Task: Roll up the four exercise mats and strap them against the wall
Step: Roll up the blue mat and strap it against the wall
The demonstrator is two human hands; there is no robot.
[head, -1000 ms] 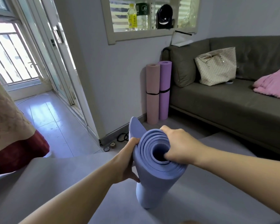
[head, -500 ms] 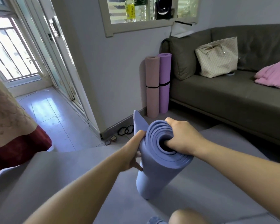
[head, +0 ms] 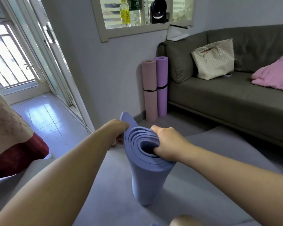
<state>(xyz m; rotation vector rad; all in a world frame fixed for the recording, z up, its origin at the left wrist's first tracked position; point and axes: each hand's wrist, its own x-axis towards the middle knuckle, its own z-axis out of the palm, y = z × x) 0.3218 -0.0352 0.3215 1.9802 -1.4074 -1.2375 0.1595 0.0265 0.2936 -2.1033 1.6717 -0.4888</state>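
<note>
A blue-violet mat (head: 147,178) stands rolled on end on a grey mat (head: 114,201) spread flat on the floor. My right hand (head: 168,144) grips the roll's top rim, fingers hooked into its hollow core. My left hand (head: 119,132) holds the loose outer flap at the roll's left side. Against the far wall stand a rolled pink mat (head: 149,90) and a rolled purple mat (head: 162,85), each with a black strap around its middle.
A grey sofa (head: 227,101) runs along the right, carrying a checked tote bag (head: 214,61) and a pink blanket (head: 274,74). A glass sliding door (head: 44,51) opens to the left. Red-and-cream fabric (head: 10,134) hangs at the left edge. Bottles stand on the window ledge (head: 126,13).
The roll has stayed upright in both hands while the view drew closer. My left hand has shifted up the loose flap toward the top edge.
</note>
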